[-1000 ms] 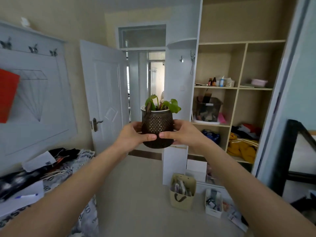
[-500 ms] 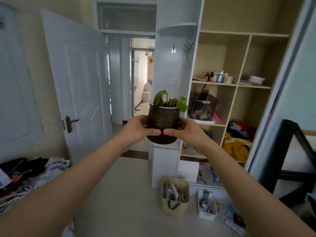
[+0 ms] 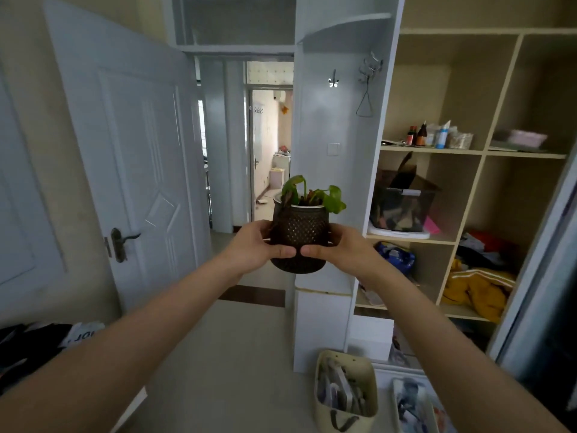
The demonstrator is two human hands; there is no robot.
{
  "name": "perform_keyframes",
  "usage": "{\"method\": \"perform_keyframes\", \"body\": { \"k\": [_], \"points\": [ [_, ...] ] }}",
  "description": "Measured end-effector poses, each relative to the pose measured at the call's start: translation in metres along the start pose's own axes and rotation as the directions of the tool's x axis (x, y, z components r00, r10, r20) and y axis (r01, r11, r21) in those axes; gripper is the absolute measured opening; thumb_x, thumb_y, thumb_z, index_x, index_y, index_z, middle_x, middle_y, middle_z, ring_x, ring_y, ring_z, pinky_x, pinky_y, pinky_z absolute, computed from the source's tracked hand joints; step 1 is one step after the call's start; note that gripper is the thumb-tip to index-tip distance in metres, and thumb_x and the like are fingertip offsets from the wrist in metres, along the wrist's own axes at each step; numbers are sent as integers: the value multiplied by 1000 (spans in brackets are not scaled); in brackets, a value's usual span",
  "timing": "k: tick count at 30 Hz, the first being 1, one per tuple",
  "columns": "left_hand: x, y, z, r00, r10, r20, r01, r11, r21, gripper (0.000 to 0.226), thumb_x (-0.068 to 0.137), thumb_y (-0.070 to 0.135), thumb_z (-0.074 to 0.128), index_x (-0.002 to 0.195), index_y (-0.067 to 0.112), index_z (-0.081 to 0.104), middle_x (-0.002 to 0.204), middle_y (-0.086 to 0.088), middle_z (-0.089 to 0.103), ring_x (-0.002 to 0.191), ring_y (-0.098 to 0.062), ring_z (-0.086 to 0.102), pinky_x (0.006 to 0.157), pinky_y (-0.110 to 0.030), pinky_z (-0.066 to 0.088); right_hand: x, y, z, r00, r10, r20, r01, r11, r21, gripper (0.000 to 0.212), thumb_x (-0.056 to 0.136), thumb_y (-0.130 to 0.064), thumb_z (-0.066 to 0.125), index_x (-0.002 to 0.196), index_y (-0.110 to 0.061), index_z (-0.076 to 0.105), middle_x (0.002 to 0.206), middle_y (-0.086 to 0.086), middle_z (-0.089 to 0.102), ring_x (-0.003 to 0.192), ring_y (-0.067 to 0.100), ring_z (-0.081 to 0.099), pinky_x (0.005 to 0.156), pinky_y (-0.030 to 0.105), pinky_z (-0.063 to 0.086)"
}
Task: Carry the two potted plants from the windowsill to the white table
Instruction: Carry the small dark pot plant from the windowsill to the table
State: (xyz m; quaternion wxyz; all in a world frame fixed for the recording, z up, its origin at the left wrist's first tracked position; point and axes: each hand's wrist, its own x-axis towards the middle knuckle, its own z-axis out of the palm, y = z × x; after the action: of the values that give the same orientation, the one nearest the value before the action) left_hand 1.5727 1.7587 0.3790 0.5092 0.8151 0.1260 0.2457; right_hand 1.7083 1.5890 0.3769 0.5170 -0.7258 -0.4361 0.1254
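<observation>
Only one potted plant [image 3: 299, 232] on my feed, held upright out front at chest height, before the open door [image 3: 125, 157] and the shelf unit [image 3: 468, 151]. My left hand [image 3: 253, 248] and right hand [image 3: 346, 250] clasp its dark pot from either side, thumbs nearly meeting; the other fingers hide behind it. No windowsill or white table shows. Two bags sit at the bottom, the right one cut off.

This is a room in a home, likely a bedroom. A white panelled door [image 3: 131, 170] stands open on the left, with a hallway [image 3: 270, 157] beyond. On the right, an open wardrobe shelving unit [image 3: 480, 151] holds bottles [image 3: 416, 135], a storage bin [image 3: 401, 207] and folded clothes [image 3: 477, 289]. Coat hooks [image 3: 333, 81] hang on its white side panel, and bags [image 3: 345, 392] sit on the near floor.
</observation>
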Motion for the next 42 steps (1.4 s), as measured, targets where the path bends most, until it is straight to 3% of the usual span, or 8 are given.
{"method": "perform_keyframes", "body": {
  "k": [8,12,15,22,28,34,38,42],
  "points": [
    [125,-47,-42,999,-17,-49,15,999,-30,57,68,23,86,119,21,60,106,17,66,97,3,62,64,-7,50,153,23,11,998,-31,56,31,1000,-5,73,73,-40,86,137,-20,55,122,-8,64,110,11,61,78,16,50],
    [181,-77,-73,997,-21,-71,19,999,-25,64,67,22,86,125,13,60,116,6,68,107,-9,63,83,-23,53,219,35,30,997,-37,61,36,999,9,64,73,-39,86,129,-27,57,109,-20,64,98,-2,61,69,8,50],
    [225,-103,-98,998,-10,-54,10,1000,-14,65,69,23,85,127,14,59,119,5,66,109,-9,61,79,-19,51,271,46,49,997,-56,48,56,998,15,64,72,-39,86,128,-26,58,104,-25,62,93,-6,60,63,5,50],
    [324,-158,-158,1000,22,1,-22,1000,5,65,71,23,83,130,13,57,124,0,64,114,-15,59,85,-25,50,382,65,92,1000,-30,2,30,1000,1,69,74,-37,85,135,-20,56,123,-5,64,116,17,62,90,26,53],
    [410,-192,-208,998,40,45,-41,999,8,60,70,24,83,125,15,59,120,2,66,111,-14,62,82,-23,50,474,74,119,999,-37,-29,38,999,23,54,76,-35,85,122,-30,57,113,-14,65,110,11,63,75,12,53],
    [491,-238,-233,999,24,41,-24,1000,-7,63,70,22,83,128,12,58,122,0,66,112,-16,61,94,-34,51,565,100,133,999,-33,-31,33,999,14,60,75,-34,86,128,-26,58,120,-8,65,115,16,62,85,19,53],
    [542,-265,-240,1000,3,26,-2,1000,-25,59,71,21,83,124,14,59,118,4,66,110,-13,61,87,-26,52,627,129,139,999,-43,-14,43,999,-1,65,74,-36,86,131,-24,58,123,-6,66,115,16,62,96,32,55],
    [600,-287,-244,999,-32,5,32,999,-10,56,72,18,83,121,15,58,118,2,65,112,-17,61,83,-23,52,694,154,135,998,-63,28,62,998,25,57,72,-35,88,121,-33,59,108,-22,66,104,2,65,80,15,56]
  ]
}}
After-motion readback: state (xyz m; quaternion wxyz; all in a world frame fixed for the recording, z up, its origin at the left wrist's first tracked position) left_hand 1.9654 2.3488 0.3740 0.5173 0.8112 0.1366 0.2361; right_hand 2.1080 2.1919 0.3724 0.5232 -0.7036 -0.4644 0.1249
